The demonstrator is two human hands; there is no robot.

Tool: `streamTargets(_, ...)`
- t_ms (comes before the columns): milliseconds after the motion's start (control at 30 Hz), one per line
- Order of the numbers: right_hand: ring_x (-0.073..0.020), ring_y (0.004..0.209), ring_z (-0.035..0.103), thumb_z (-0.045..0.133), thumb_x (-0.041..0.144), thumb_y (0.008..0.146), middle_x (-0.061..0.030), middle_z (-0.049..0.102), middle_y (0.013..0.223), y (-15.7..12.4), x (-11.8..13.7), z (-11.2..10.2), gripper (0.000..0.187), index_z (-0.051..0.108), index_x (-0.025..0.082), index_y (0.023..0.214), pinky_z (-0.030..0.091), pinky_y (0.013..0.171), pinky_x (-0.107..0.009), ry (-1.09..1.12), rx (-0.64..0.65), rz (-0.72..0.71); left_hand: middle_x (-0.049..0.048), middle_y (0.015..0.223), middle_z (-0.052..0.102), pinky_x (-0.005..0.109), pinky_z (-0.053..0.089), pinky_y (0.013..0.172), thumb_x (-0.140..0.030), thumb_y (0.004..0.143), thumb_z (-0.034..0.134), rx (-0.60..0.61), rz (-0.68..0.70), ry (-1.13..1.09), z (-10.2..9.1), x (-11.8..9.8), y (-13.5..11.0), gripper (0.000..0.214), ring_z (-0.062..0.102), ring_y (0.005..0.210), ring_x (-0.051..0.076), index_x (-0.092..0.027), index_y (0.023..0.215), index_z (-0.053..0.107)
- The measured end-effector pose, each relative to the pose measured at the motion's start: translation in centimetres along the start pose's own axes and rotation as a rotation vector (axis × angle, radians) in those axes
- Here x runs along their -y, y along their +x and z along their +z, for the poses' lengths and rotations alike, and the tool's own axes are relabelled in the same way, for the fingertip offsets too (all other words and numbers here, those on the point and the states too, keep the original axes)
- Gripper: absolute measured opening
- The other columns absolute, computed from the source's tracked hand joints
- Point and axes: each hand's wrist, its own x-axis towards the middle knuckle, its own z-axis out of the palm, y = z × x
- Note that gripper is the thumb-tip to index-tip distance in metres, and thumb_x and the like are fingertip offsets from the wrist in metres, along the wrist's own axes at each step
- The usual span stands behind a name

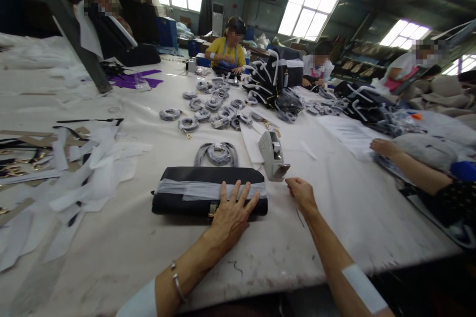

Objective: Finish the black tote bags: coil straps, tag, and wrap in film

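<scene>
A black handbag lies flat on the table in front of me, with a strip of clear film across its top and a gold clasp on its near edge. My left hand rests on the bag with its fingers spread, pressing down the film. My right hand is to the right of the bag, its fingers pinched near the mouth of a grey tape dispenser. Whether it holds tape I cannot tell. A coiled grey strap sits just behind the bag.
Several coiled straps lie across the middle of the table, with stacked black bags beyond. White paper scraps cover the left side. A co-worker's arm rests at the right; other people sit at the far end. Printed sheet lies right.
</scene>
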Motion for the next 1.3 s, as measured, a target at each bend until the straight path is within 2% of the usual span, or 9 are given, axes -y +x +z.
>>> streamTargets(100,-0.0121,0.051,0.044,0.07,0.043,0.061,0.0018,0.053,0.053,-1.5,0.2,-0.2,0.027,0.061,0.018,0.06,0.036,0.052,-0.027,-0.037,0.133,-0.009,0.0127,0.156,0.029,0.074,0.017,0.106,-0.049,0.078,0.07,-0.014,0.011,-0.001,0.0,0.0,-0.1,0.086,0.026,0.14,0.04,-0.031,0.149,0.025)
streamTargets(233,-0.0131,0.059,0.05,0.073,0.043,0.064,0.0007,0.059,0.059,-3.1,3.0,0.9,0.027,0.065,0.017,0.065,0.041,0.061,-0.026,-0.114,0.444,-0.055,0.0128,0.155,0.029,0.074,0.018,0.106,-0.049,0.08,0.067,-0.025,0.005,0.017,0.0,0.0,-0.2,0.083,0.026,0.14,0.04,-0.031,0.149,0.025)
streamTargets(367,-0.012,0.057,0.049,0.066,0.043,0.071,0.0016,0.06,0.06,-3.3,4.9,3.2,0.026,0.064,0.018,0.066,0.038,0.057,-0.024,-0.425,0.653,-0.161,0.0132,0.155,0.031,0.073,0.019,0.105,-0.046,0.083,0.064,-0.035,0.009,0.032,0.1,-0.1,-0.2,0.081,0.027,0.14,0.041,-0.029,0.15,0.023)
streamTargets(600,-0.0131,0.055,0.048,0.075,0.034,0.062,0.0018,0.059,0.053,-1.5,5.0,4.2,0.02,0.063,0.02,0.057,0.03,0.053,-0.026,-0.612,0.568,-0.212,0.0128,0.155,0.031,0.074,0.019,0.105,-0.041,0.085,0.06,-0.028,0.018,0.024,0.2,0.1,-0.2,0.075,0.028,0.139,0.041,-0.029,0.149,0.024)
streamTargets(767,-0.0117,0.053,0.045,0.085,0.041,0.049,0.0052,0.054,0.055,-0.2,2.9,3.5,0.041,0.054,0.02,0.067,0.03,0.05,-0.024,-0.468,0.526,-0.15,0.0127,0.155,0.03,0.074,0.018,0.106,-0.044,0.084,0.062,-0.034,0.019,0.015,0.1,0.1,-0.2,0.077,0.026,0.14,0.041,-0.03,0.149,0.024)
streamTargets(900,-0.013,0.055,0.051,0.069,0.061,0.064,0.0031,0.058,0.062,-0.4,0.3,2.9,0.048,0.055,0.02,0.082,0.039,0.053,-0.025,-0.282,0.582,-0.092,0.013,0.156,0.029,0.073,0.018,0.106,-0.047,0.082,0.064,-0.019,0.014,0.007,-0.2,0.0,-0.2,0.08,0.026,0.14,0.041,-0.03,0.149,0.024)
streamTargets(1000,-0.0135,0.059,0.055,0.068,0.061,0.064,0.0014,0.062,0.069,-0.8,-1.3,2.9,0.049,0.057,0.019,0.087,0.043,0.057,-0.026,-0.201,0.562,-0.084,0.0128,0.156,0.027,0.073,0.017,0.107,-0.046,0.082,0.065,-0.007,0.016,0.002,-0.3,0.0,-0.2,0.081,0.025,0.141,0.04,-0.03,0.149,0.023)
streamTargets(1167,-0.013,0.052,0.052,0.077,0.043,0.057,0.0044,0.058,0.057,-0.7,-2.1,3.3,0.035,0.059,0.02,0.075,0.038,0.051,-0.025,-0.214,0.396,-0.103,0.0134,0.156,0.027,0.073,0.017,0.107,-0.049,0.08,0.066,0.006,0.005,0.01,-0.4,0.0,-0.1,0.083,0.025,0.141,0.041,-0.03,0.149,0.025)
streamTargets(1300,-0.0154,0.057,0.055,0.08,0.039,0.055,0.0021,0.062,0.06,-0.2,-0.8,1.2,0.031,0.065,0.02,0.075,0.04,0.058,-0.027,-0.252,0.188,-0.15,0.0127,0.156,0.027,0.073,0.017,0.107,-0.049,0.08,0.067,0.012,0.001,0.01,-0.6,-0.1,-0.1,0.083,0.025,0.141,0.04,-0.031,0.149,0.025)
